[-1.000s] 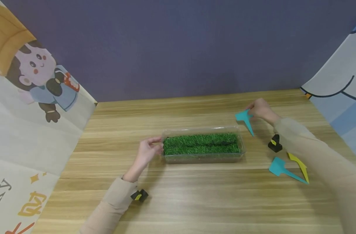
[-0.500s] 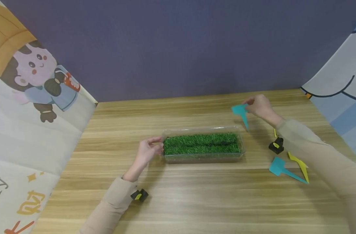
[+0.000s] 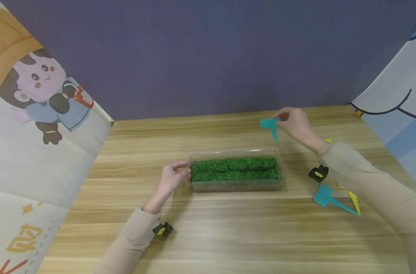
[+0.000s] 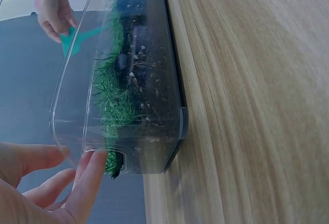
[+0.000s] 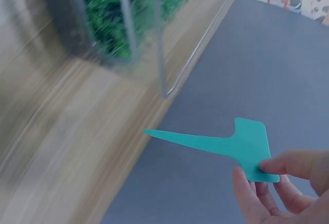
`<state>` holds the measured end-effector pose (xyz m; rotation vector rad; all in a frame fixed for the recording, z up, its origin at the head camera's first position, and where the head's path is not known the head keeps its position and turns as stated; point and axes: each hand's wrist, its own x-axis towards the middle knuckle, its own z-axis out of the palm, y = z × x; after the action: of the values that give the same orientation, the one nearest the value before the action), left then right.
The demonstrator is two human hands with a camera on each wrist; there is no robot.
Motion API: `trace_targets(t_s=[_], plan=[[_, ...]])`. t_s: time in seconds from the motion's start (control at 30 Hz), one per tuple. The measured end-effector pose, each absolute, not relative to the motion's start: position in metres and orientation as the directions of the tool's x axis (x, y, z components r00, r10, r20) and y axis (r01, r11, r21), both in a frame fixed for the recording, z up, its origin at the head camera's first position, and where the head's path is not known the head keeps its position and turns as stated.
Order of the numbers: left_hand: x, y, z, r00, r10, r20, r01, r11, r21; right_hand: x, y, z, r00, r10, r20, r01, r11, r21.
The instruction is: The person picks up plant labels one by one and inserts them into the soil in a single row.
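Observation:
A clear plastic planter box (image 3: 238, 187) stands mid-table, with two strips of green artificial grass (image 3: 235, 164) over dark soil (image 4: 146, 80). At its left end, my left hand (image 3: 173, 177) holds the end wall, thumb and fingertips at the rim and side. Beyond the box's far right corner, my right hand (image 3: 295, 123) pinches a turquoise T-shaped plant label (image 5: 252, 147) by its wide head. The label is above the table, apart from the box, and its pointed stem hangs down in the head view.
Another turquoise plant label (image 3: 323, 196) and a yellow one (image 3: 354, 201) lie right of the box. A further yellow piece (image 3: 327, 140) shows partly behind the right sleeve. Purple-grey (image 3: 228, 57) and printed panels (image 3: 19, 160) border the table (image 3: 228, 236).
My right hand has lifted the turquoise plant label and carried it left and away, towards the back of the box. The left hand and the box have stayed put.

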<state>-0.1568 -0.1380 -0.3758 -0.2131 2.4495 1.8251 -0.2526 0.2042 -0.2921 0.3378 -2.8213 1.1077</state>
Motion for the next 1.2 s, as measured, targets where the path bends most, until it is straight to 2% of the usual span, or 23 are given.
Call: trace_targets(t_s=[0.2,0.67,1.2], plan=[[-0.169,-0.127,-0.374,-0.986,-0.095,-0.137,-0.159,0.277,0.948,-0.264,0.197,-0.281,-0.959,-0.216,0.182,-0.281,0.681,-0.676],[-0.16,-0.135,-0.374,-0.988,-0.071,-0.136,-0.15,0.263,0.953,-0.231,0.154,-0.273,-0.961,-0.206,0.185,-0.273,0.597,-0.754],[-0.159,-0.136,-0.374,-0.987,-0.069,-0.144,-0.157,0.245,0.957,-0.22,0.114,-0.277,-0.948,-0.302,0.101,-0.255,0.528,-0.81]])
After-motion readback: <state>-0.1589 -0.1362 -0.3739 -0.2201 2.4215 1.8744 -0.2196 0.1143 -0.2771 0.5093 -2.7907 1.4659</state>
